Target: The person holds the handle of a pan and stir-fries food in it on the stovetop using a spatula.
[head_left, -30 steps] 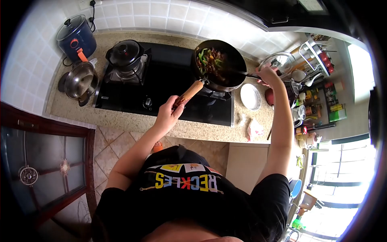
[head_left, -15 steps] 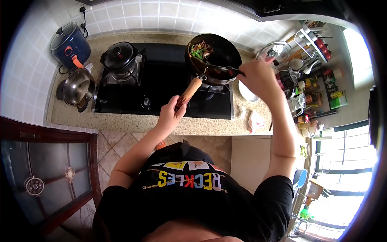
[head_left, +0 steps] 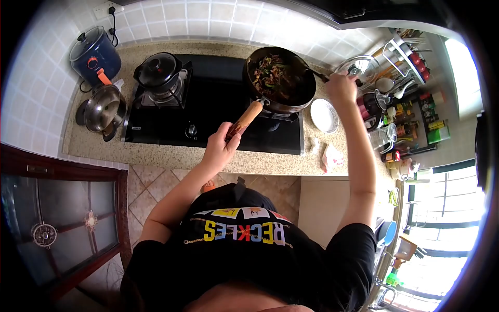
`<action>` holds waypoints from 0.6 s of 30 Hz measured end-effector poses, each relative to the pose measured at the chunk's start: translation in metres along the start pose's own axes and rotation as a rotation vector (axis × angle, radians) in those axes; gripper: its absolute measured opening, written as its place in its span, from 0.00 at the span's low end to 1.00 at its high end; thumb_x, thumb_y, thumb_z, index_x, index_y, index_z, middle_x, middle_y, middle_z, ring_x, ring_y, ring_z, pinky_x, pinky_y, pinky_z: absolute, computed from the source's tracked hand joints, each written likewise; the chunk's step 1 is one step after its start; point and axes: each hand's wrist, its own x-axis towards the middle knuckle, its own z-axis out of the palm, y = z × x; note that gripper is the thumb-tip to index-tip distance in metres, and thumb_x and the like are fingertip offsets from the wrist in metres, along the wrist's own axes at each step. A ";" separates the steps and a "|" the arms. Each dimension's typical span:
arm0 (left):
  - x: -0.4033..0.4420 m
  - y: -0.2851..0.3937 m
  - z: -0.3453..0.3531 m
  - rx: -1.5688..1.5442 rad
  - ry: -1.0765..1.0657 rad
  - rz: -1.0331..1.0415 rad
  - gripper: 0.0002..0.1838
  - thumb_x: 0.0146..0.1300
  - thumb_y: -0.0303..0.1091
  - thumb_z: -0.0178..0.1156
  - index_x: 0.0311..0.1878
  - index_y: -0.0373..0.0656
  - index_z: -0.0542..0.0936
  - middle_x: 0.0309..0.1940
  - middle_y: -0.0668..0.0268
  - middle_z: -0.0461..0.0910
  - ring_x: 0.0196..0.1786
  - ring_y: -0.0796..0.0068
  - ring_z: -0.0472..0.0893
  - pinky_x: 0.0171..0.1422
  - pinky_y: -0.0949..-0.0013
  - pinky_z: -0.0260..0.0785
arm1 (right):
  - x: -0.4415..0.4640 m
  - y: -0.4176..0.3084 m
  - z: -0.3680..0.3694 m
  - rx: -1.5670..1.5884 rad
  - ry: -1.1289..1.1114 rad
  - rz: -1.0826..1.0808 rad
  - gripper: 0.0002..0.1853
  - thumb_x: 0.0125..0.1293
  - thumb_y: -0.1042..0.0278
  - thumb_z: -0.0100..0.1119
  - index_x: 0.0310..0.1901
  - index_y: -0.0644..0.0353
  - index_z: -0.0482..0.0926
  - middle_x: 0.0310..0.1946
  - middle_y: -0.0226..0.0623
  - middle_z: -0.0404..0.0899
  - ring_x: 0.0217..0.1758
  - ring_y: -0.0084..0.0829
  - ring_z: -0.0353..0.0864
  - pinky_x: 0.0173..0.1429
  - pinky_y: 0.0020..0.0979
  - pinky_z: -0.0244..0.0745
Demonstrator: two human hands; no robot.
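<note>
My left hand [head_left: 222,146] is wrapped round the wooden handle [head_left: 246,119] of a dark wok [head_left: 304,83] on the right burner. Stir-fried food [head_left: 270,73], brown with green pieces, lies mostly on the wok's left side. With my right hand [head_left: 341,88], held beyond the wok's right rim, I grip a dark-handled spatula [head_left: 319,76]. The spatula slants down into the wok, and its blade is hard to make out against the dark metal. Just below that hand, a white bowl [head_left: 324,115] stands on the counter.
A lidded black pot [head_left: 156,72] occupies the left burner. Left of the stove are a steel pan [head_left: 103,110] and a blue electric cooker [head_left: 95,56]. A glass lid [head_left: 361,67], bottles and hanging utensils crowd the right side. A crumpled plastic bag [head_left: 332,157] lies near the counter's front edge.
My right hand has moved up and to the right, drawing the spatula toward the wok's right rim. The food is more spread out. My left hand keeps its hold.
</note>
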 end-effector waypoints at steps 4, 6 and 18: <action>0.001 0.000 -0.002 0.007 -0.023 0.014 0.11 0.64 0.33 0.57 0.42 0.36 0.70 0.23 0.64 0.74 0.25 0.79 0.73 0.30 0.74 0.66 | -0.031 -0.007 0.038 0.255 -0.015 -0.415 0.10 0.59 0.73 0.48 0.38 0.58 0.81 0.33 0.46 0.80 0.41 0.45 0.81 0.42 0.42 0.77; 0.001 -0.001 -0.002 0.018 -0.010 0.006 0.11 0.64 0.33 0.58 0.43 0.36 0.70 0.23 0.64 0.74 0.25 0.79 0.73 0.30 0.74 0.66 | -0.057 -0.009 0.009 0.212 0.091 -0.516 0.14 0.57 0.77 0.49 0.43 0.54 0.81 0.33 0.44 0.79 0.38 0.44 0.81 0.41 0.41 0.77; 0.018 0.031 -0.005 -0.399 -0.216 -0.532 0.21 0.66 0.39 0.57 0.55 0.34 0.71 0.28 0.70 0.73 0.23 0.85 0.68 0.26 0.80 0.61 | -0.097 0.012 -0.050 -0.038 0.004 -0.587 0.06 0.53 0.77 0.53 0.28 0.57 0.80 0.29 0.41 0.80 0.33 0.40 0.83 0.34 0.36 0.78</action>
